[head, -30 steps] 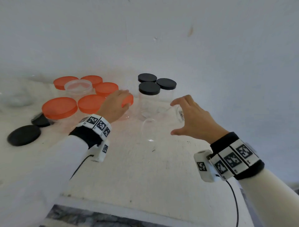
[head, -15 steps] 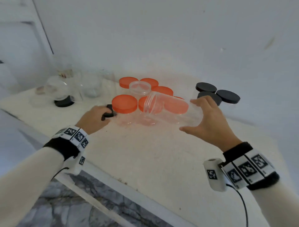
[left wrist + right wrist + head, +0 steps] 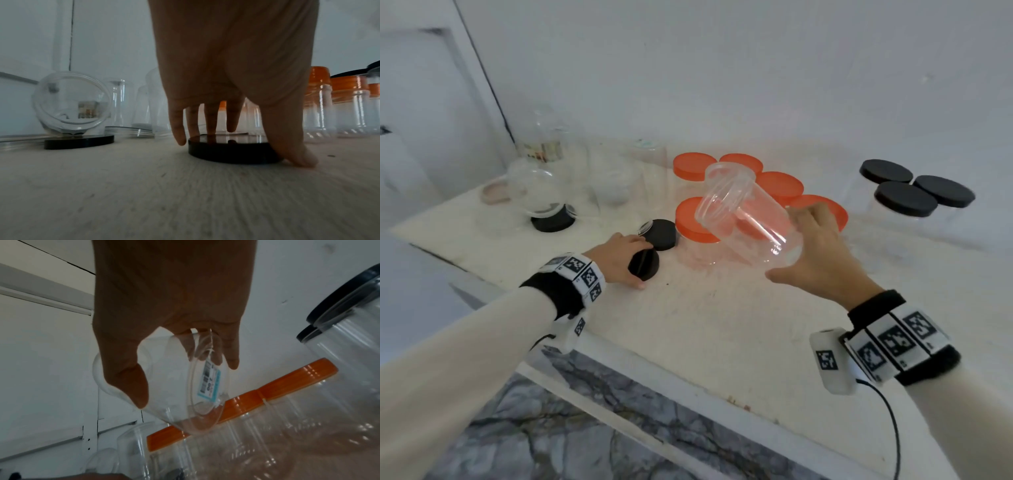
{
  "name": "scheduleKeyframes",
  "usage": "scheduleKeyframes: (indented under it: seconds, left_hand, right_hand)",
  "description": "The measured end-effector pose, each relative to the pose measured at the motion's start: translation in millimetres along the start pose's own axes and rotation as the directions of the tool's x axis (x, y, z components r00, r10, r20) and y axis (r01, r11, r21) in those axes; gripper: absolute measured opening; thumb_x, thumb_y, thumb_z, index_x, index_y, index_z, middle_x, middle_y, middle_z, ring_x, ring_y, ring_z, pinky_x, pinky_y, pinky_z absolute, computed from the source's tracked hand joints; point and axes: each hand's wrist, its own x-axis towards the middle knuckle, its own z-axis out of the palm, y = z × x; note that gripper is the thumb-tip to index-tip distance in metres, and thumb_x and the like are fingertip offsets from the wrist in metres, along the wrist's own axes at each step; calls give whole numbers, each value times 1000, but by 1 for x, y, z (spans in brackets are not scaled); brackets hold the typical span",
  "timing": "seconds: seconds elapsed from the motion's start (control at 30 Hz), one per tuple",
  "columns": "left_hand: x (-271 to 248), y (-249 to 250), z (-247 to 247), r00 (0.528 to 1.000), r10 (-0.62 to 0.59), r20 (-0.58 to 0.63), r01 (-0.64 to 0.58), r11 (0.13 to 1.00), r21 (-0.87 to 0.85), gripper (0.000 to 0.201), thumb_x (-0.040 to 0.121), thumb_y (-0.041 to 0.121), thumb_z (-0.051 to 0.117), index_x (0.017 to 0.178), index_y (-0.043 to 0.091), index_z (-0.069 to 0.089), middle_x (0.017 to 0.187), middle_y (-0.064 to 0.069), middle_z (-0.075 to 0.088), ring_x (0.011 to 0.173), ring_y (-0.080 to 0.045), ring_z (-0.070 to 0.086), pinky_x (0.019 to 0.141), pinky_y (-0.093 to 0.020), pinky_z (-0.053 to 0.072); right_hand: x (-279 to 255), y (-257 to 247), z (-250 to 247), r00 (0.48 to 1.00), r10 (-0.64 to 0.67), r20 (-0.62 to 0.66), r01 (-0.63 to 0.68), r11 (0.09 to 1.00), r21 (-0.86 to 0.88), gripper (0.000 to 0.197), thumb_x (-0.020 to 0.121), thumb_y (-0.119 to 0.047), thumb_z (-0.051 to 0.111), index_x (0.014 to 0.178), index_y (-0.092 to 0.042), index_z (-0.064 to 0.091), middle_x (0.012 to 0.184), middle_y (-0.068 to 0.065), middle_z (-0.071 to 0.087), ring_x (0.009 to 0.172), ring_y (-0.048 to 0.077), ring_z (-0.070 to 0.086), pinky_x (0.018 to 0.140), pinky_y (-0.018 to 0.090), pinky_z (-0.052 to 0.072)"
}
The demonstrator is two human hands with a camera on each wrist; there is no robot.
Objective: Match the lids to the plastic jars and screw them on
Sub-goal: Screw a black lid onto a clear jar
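My right hand (image 3: pixel 812 253) holds a clear, lidless plastic jar (image 3: pixel 743 219) in the air, tilted with its mouth up and to the left. In the right wrist view the right hand (image 3: pixel 186 383) has its thumb and fingers round the jar (image 3: pixel 174 410) near its base, where a label (image 3: pixel 209 381) sticks. My left hand (image 3: pixel 619 260) grips a black lid (image 3: pixel 645 263) lying on the white table (image 3: pixel 722 325). The left wrist view shows that lid (image 3: pixel 232 151) flat, with my thumb at its right edge and my fingers on its far rim.
A second black lid (image 3: pixel 662 233) lies just behind. Several orange-lidded jars (image 3: pixel 779 183) stand in the middle and black-lidded jars (image 3: pixel 905 197) at the right. Clear jars and one lying on a black lid (image 3: pixel 553 221) crowd the back left. The table edge (image 3: pixel 654 370) runs close.
My left hand left the orange-lidded jars and went left to the black lid. My right hand lifted the clear jar and tilted it in the air.
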Motion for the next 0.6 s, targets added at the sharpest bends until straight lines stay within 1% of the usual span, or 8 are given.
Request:
scheduleKeyframes:
  seconds: [0.1, 0.17, 0.23, 0.3, 0.33, 0.47, 0.53, 0.6]
  left_hand:
    - [3, -4, -1, 999, 41, -2, -41, 999, 15, 89, 73, 41, 76, 145, 21, 27, 147, -7, 28, 130, -27, 27, 107, -41, 31]
    - [4, -7, -2, 998, 69, 0, -69, 998, 4, 91, 72, 42, 77, 145, 23, 27, 146, -7, 29, 129, -26, 26, 107, -40, 31]
    - [4, -9, -4, 996, 93, 9, -93, 996, 3, 92, 71, 42, 77, 145, 23, 26, 146, -6, 30, 127, -26, 26, 106, -40, 32]
    - [4, -13, -4, 994, 113, 10, -113, 994, -2, 93, 70, 43, 77, 145, 24, 26, 143, -5, 34, 123, -25, 26, 103, -40, 34]
    - [3, -15, -5, 992, 122, 8, -122, 992, -13, 93, 70, 44, 77, 145, 24, 26, 141, -4, 37, 120, -23, 27, 102, -40, 35]
    - [1, -20, -12, 984, 167, -61, -172, 982, -74, 88, 68, 47, 77, 142, 24, 33, 133, -1, 44, 112, -20, 29, 97, -34, 35]
    - [-3, -21, -18, 974, 195, -114, -209, 969, -132, 91, 60, 57, 71, 139, 25, 39, 132, 1, 46, 114, -19, 34, 97, -32, 34]
    - [-10, -19, -27, 962, 218, -168, -253, 940, -228, 98, 50, 64, 64, 137, 23, 43, 131, 3, 47, 118, -17, 41, 99, -29, 35]
  right_hand:
    - [2, -10, 9, 1000, 29, 7, -29, 999, -45, 92, 49, -33, 89, 126, -9, 46, 114, -2, 32, 110, 22, 41, 91, 32, 39]
    - [1, -15, 16, 998, 60, 13, -60, 998, -35, 92, 49, -40, 89, 125, -11, 46, 114, -5, 34, 109, 18, 42, 89, 33, 41]
    - [1, -19, 23, 997, 72, -11, -72, 997, -32, 89, 50, -43, 87, 123, -11, 48, 114, -5, 36, 110, 17, 38, 91, 29, 36]
    - [-1, -21, 28, 997, 59, -53, -61, 997, -38, 84, 52, -42, 87, 120, -10, 51, 116, -2, 39, 109, 15, 33, 91, 23, 27]
    - [-1, -21, 30, 996, 60, -63, -61, 998, -26, 81, 53, -40, 87, 119, -10, 51, 115, -2, 40, 107, 13, 32, 91, 23, 26]
    - [-6, -21, 40, 993, 118, -15, -117, 992, 56, 76, 57, -31, 87, 119, -9, 49, 112, -6, 36, 102, 11, 37, 89, 26, 35]
    - [-9, -19, 46, 984, 177, 35, -180, 976, 125, 71, 59, -27, 87, 116, -11, 47, 113, -3, 38, 100, 14, 43, 88, 27, 39]
    - [-13, -15, 49, 970, 227, 84, -239, 950, 200, 67, 60, -25, 87, 111, -15, 46, 114, -1, 41, 101, 16, 47, 91, 31, 44]
